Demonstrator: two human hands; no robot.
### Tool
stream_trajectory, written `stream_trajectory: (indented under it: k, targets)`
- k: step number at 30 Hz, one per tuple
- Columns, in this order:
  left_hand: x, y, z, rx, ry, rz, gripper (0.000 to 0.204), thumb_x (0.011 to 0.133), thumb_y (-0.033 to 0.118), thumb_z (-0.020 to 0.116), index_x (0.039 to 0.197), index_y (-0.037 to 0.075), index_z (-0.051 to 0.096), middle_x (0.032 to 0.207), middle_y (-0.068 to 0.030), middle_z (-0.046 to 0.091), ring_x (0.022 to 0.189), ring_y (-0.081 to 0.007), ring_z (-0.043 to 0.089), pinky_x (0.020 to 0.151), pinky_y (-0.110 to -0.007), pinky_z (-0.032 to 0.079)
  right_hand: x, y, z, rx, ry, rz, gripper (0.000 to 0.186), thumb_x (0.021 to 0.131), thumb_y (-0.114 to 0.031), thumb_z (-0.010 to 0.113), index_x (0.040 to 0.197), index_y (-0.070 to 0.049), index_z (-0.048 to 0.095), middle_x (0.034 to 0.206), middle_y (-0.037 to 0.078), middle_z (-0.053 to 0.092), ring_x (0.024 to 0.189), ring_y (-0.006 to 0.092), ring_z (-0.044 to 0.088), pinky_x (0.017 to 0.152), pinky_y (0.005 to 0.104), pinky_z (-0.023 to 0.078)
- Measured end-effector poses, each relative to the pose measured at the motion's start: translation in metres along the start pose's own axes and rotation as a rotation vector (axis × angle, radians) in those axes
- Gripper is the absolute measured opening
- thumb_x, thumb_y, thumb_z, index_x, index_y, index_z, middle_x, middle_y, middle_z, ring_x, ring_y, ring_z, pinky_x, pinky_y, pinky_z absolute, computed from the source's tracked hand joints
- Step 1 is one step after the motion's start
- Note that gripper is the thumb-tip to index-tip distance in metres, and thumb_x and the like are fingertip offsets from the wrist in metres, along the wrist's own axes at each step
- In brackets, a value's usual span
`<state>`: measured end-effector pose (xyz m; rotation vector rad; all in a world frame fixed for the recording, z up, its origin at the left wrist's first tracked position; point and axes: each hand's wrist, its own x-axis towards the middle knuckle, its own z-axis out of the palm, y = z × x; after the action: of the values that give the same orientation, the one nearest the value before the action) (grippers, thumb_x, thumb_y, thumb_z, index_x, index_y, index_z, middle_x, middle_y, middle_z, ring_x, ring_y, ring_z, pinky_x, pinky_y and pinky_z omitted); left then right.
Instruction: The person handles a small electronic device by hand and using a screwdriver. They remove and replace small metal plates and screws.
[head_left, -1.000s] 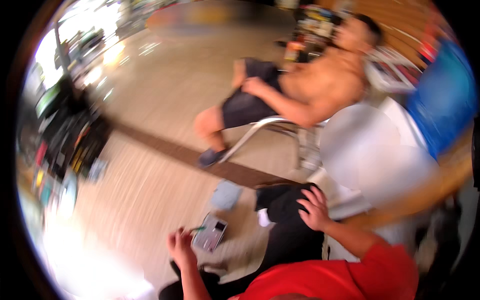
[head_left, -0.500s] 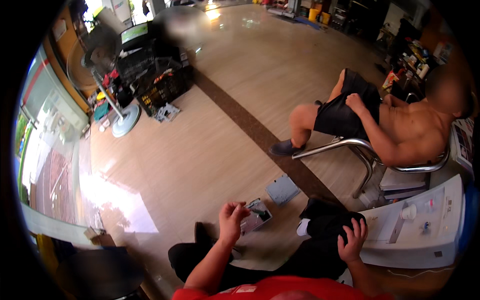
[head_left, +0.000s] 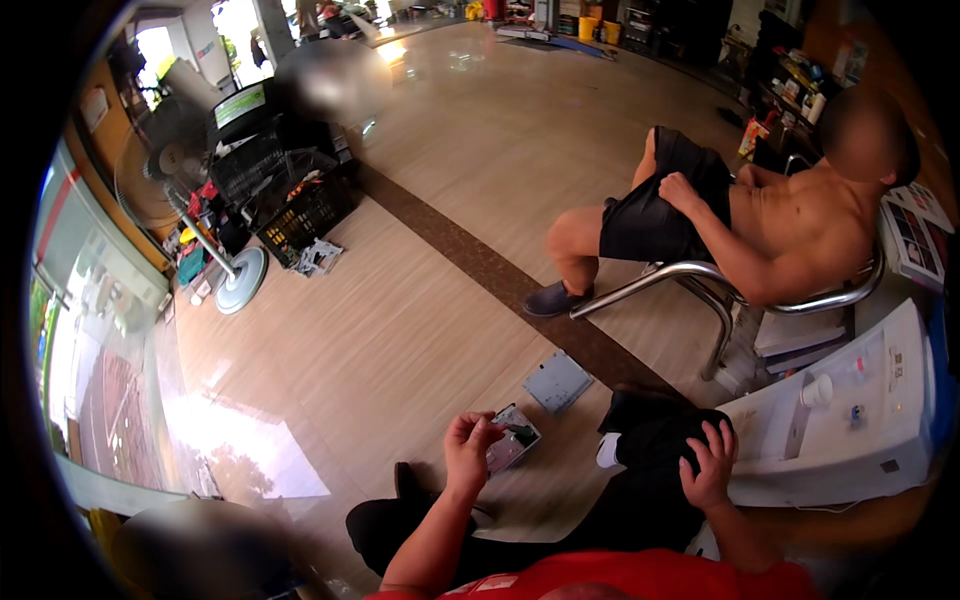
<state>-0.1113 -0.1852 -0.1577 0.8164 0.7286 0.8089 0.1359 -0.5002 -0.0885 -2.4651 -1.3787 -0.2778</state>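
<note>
My left hand (head_left: 472, 452) is raised in front of my left knee, its thumb and fingers drawn together in a pinch. Whatever sits between those fingertips is too small to make out. Just beyond it on the floor lies a shallow open case (head_left: 514, 440) with dark and pale parts inside, partly covered by the hand. A flat grey panel (head_left: 557, 381) rests beside the case. My right hand (head_left: 711, 466) lies on my right knee (head_left: 660, 458) with its fingers spread, holding nothing.
A shirtless person (head_left: 790, 225) sits in a metal-armed chair (head_left: 720, 320) at the right. Near me stands a white table (head_left: 780, 440) with a paper cup (head_left: 817, 391). A pedestal fan (head_left: 240, 280) and black crate (head_left: 305, 215) are at the far left. A dark stripe crosses the tiled floor.
The whole view has shifted slightly, so the far surroundings sit further left in the picture. My left hand keeps its pinch and my right hand stays on the knee.
</note>
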Motion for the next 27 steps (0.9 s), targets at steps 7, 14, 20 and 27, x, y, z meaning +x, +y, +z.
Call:
stream_trajectory:
  k: [7,14,20,27]
  targets:
    - [0.003,-0.006,0.007,0.011,-0.041,0.048,0.014,0.098,0.014,0.055,0.102,0.001,0.056,0.092,-0.0106,0.065,0.082,-0.0181,0.066,0.076,-0.031,0.054,-0.005,0.002,0.002,0.001,0.011,-0.006,0.034,0.074,-0.016,0.068,0.105,-0.005,0.062,0.135,0.018,0.047,0.131,0.0433,0.033,0.108,0.0571,0.024]
    - [-0.001,-0.007,-0.002,0.101,0.019,0.076,0.011,0.097,0.014,0.056,0.099,0.003,0.055,0.105,-0.0117,0.063,0.083,-0.0175,0.067,0.073,-0.032,0.056,0.007,0.001,-0.005,0.016,0.013,-0.018,0.033,0.073,-0.017,0.068,0.105,-0.007,0.063,0.134,0.017,0.049,0.132,0.0422,0.034,0.108,0.0573,0.023]
    - [0.004,-0.014,-0.003,0.136,-0.005,0.062,0.013,0.098,0.012,0.054,0.101,0.000,0.056,0.099,-0.0100,0.065,0.081,-0.0156,0.066,0.075,-0.030,0.055,0.006,0.003,-0.003,0.003,0.002,-0.018,0.033,0.073,-0.017,0.068,0.104,-0.007,0.063,0.134,0.017,0.048,0.131,0.0429,0.034,0.108,0.0580,0.024]
    - [-0.005,-0.009,-0.008,0.152,0.013,0.048,0.011,0.098,0.011,0.054,0.101,0.000,0.056,0.098,-0.0099,0.065,0.082,-0.0160,0.065,0.076,-0.030,0.054,-0.002,-0.004,0.002,0.021,0.013,-0.015,0.032,0.075,-0.023,0.067,0.104,-0.009,0.064,0.134,0.015,0.050,0.131,0.0425,0.035,0.107,0.0618,0.022]
